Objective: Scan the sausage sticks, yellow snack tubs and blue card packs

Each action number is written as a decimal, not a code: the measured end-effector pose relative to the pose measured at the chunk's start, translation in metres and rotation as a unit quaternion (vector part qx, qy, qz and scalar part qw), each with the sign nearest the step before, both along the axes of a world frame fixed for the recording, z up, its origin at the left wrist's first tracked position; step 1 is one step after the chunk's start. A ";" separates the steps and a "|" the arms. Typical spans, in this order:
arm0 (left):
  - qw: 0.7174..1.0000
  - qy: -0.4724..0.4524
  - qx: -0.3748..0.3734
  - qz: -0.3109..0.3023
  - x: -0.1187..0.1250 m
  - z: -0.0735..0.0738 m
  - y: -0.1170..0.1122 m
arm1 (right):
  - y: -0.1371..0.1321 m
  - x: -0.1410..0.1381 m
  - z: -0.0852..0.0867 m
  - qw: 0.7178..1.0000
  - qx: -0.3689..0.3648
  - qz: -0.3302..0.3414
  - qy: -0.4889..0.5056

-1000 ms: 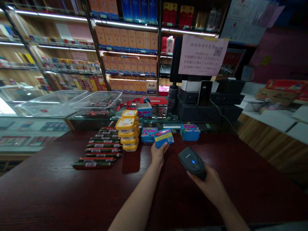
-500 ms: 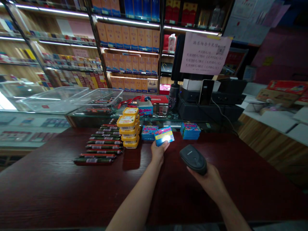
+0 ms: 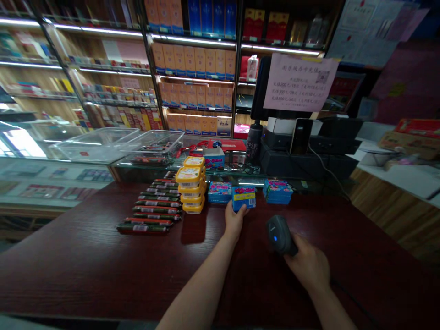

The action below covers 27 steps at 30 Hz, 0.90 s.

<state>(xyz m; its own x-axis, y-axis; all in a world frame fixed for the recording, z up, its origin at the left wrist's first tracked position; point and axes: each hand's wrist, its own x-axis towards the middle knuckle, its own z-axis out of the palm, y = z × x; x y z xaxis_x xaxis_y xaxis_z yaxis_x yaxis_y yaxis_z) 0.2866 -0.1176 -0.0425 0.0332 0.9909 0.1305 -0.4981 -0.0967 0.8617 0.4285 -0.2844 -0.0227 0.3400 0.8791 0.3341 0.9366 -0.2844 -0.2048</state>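
Note:
My left hand [image 3: 235,221] pinches a small blue packet [image 3: 244,199] with pink lettering, a yellow band and a barcode on the side towards me. In my right hand [image 3: 308,263] is a dark barcode scanner [image 3: 280,234] with a blue light lit on its top; its head points towards the packet, apart from it. Behind the held packet lies a stack of similar blue packets [image 3: 220,192], and another blue stack [image 3: 277,191] stands to the right. Yellow-lidded tubs [image 3: 191,177] are piled to the left, beside a row of dark and red wrapped sticks [image 3: 154,210].
The dark wooden counter [image 3: 103,275] has a glass display case behind it, with clear plastic bins [image 3: 98,142] on top. A monitor [image 3: 260,89] carrying a pink paper sign [image 3: 298,82] stands over black till equipment [image 3: 305,158]. Shelves of boxed goods [image 3: 195,64] line the back.
The bright scanner glare on the packet is gone and its barcode now shows. A blue light has come on atop the scanner, which has turned and drawn slightly lower. The view has shifted left.

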 end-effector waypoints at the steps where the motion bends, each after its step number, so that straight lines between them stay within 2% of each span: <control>1: 0.999 0.041 0.026 0.024 -0.001 0.002 0.001 | 0.000 0.000 -0.003 1.000 0.003 0.007 -0.010; 4: 0.971 0.170 0.112 0.123 -0.008 0.013 0.006 | -0.001 0.001 -0.008 0.999 0.014 0.021 -0.026; 8: 0.901 0.299 0.208 0.234 -0.025 0.037 0.018 | -0.004 0.000 -0.007 0.999 0.024 0.032 -0.018; 10: 0.848 0.387 0.251 0.260 -0.037 0.049 0.025 | -0.004 -0.001 -0.006 0.999 0.019 0.030 -0.009; 13: 0.742 0.539 0.298 0.267 -0.055 0.061 0.035 | -0.004 -0.002 -0.004 1.000 0.015 0.027 -0.004; 16: 0.643 0.643 0.338 0.241 -0.068 0.062 0.044 | -0.003 -0.002 -0.005 0.999 0.021 0.032 0.001; 18: 0.601 0.685 0.345 0.226 -0.071 0.057 0.049 | -0.003 -0.001 -0.007 0.999 0.026 0.033 0.004; 20: 0.575 0.713 0.332 0.224 -0.072 0.050 0.052 | -0.003 0.000 -0.009 0.999 0.033 0.035 0.006; 22: 0.566 0.727 0.314 0.228 -0.071 0.044 0.052 | -0.002 0.001 -0.011 0.998 0.040 0.040 0.005; 27: 0.588 0.717 0.312 0.209 -0.072 0.034 0.048 | -0.003 0.000 -0.012 0.999 0.035 0.027 0.009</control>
<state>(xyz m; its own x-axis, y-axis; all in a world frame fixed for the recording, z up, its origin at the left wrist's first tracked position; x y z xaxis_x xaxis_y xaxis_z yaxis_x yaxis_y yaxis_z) 0.2148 -0.0697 -0.0088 0.3217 0.7260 0.6079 0.8761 -0.4718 0.0998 0.4288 -0.2874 -0.0343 0.2993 0.8707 0.3901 0.9462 -0.2181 -0.2391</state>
